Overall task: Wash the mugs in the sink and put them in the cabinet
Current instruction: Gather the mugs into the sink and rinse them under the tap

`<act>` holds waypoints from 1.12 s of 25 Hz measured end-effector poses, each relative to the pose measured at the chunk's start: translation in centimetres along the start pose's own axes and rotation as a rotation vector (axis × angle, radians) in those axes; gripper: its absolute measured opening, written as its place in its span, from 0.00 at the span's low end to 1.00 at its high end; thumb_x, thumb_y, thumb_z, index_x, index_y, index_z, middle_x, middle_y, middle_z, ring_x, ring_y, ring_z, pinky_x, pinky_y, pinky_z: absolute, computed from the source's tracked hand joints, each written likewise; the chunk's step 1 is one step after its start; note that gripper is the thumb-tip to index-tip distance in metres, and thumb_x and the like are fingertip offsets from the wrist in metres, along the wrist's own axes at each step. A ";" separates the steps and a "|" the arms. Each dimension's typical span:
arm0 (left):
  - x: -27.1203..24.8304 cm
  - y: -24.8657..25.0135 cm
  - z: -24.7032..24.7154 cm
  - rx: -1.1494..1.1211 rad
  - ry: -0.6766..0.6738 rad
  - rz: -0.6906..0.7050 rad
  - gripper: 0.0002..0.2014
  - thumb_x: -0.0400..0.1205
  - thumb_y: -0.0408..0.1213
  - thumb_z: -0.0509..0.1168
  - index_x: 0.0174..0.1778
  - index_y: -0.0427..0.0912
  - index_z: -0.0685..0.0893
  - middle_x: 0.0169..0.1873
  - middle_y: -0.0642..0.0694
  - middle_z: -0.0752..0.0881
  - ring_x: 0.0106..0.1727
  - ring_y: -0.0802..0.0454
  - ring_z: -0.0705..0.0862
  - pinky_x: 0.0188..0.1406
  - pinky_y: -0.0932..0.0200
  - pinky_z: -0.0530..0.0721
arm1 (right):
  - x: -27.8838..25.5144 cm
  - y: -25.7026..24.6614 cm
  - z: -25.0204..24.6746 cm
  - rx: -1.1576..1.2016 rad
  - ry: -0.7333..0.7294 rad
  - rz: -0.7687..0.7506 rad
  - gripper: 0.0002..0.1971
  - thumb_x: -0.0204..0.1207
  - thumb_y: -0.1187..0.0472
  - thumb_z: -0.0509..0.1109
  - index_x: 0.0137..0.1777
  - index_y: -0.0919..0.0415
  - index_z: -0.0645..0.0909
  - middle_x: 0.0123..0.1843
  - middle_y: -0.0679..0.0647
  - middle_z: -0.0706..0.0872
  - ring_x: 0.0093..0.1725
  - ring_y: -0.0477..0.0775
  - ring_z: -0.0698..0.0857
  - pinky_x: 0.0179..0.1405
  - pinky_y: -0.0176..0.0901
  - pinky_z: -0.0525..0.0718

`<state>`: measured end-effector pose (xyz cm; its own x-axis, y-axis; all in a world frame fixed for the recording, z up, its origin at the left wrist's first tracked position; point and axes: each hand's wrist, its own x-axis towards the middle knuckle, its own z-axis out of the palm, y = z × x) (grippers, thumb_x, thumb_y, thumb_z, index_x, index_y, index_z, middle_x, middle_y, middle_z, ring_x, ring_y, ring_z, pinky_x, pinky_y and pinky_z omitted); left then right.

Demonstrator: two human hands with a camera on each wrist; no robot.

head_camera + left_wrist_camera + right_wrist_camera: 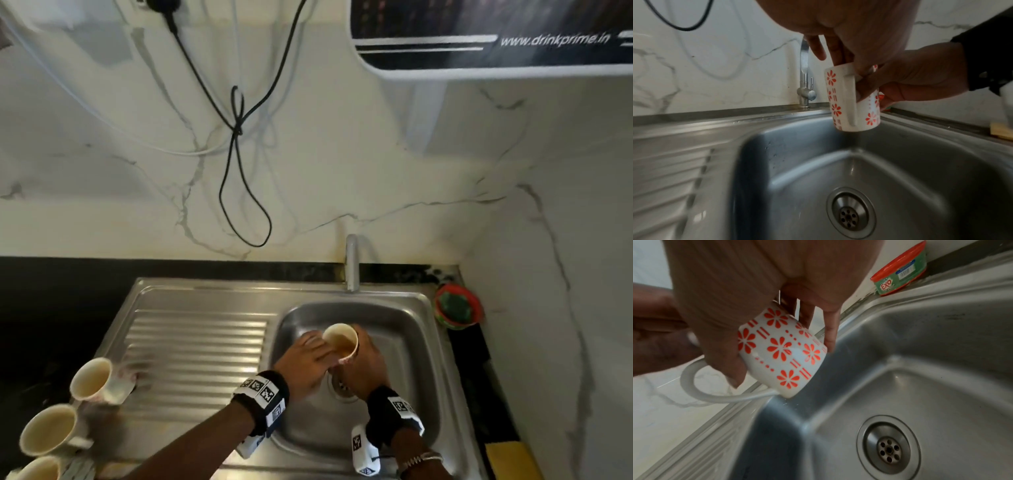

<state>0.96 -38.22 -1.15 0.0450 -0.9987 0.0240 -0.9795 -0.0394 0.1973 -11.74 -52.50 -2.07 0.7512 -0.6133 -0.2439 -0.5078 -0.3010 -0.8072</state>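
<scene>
Early going, I judge: the right hand [368, 359] grips one flowered mug [340, 342] above the sink basin [404, 329], left hand [305, 356] fingers at its rim, grip unclear, while three mugs [92, 378] wait unwashed at eight o'clock.

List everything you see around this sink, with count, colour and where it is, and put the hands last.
Held mug: one, white with red flowers, above the basin.
Waiting mugs: three, white, left of the drainboard.
Sink: one, steel, basin on the right, ribbed drainboard on the left.
Tap: one, steel, behind the basin; no water seen running.
Soap tub: one, red and green, right rear corner.
Cable: one, black, hanging on the marble wall.
Water purifier: one, black and white, upper right wall.
Left hand: on the mug's left side.
Right hand: grips the mug.
</scene>
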 end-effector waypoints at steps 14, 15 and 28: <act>17.7 -12.4 -2.8 0.292 -0.174 0.006 0.19 0.80 0.37 0.75 0.67 0.42 0.87 0.63 0.42 0.89 0.63 0.41 0.88 0.63 0.46 0.84 | 7.2 0.4 -2.9 0.114 0.128 0.093 0.42 0.48 0.44 0.94 0.60 0.31 0.74 0.55 0.36 0.88 0.53 0.34 0.87 0.52 0.39 0.87; 17.8 -12.5 -2.6 0.280 -0.153 0.009 0.18 0.77 0.36 0.78 0.63 0.41 0.89 0.59 0.41 0.91 0.59 0.40 0.89 0.59 0.46 0.86 | 7.3 0.2 -2.8 0.113 0.127 0.086 0.41 0.49 0.44 0.94 0.59 0.30 0.73 0.54 0.35 0.88 0.52 0.33 0.86 0.51 0.36 0.85; 15.6 -13.8 -2.7 0.055 -0.168 -0.223 0.17 0.83 0.32 0.67 0.66 0.49 0.89 0.57 0.47 0.91 0.56 0.39 0.90 0.51 0.46 0.89 | 7.2 -0.9 -2.2 0.107 0.206 -0.040 0.38 0.60 0.44 0.90 0.66 0.36 0.72 0.57 0.36 0.86 0.54 0.37 0.87 0.50 0.41 0.88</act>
<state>15.73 -53.19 -0.85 0.2320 -0.9563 -0.1780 -0.9584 -0.2560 0.1262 -6.82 -58.25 -1.94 0.6624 -0.7417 -0.1052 -0.4239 -0.2553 -0.8690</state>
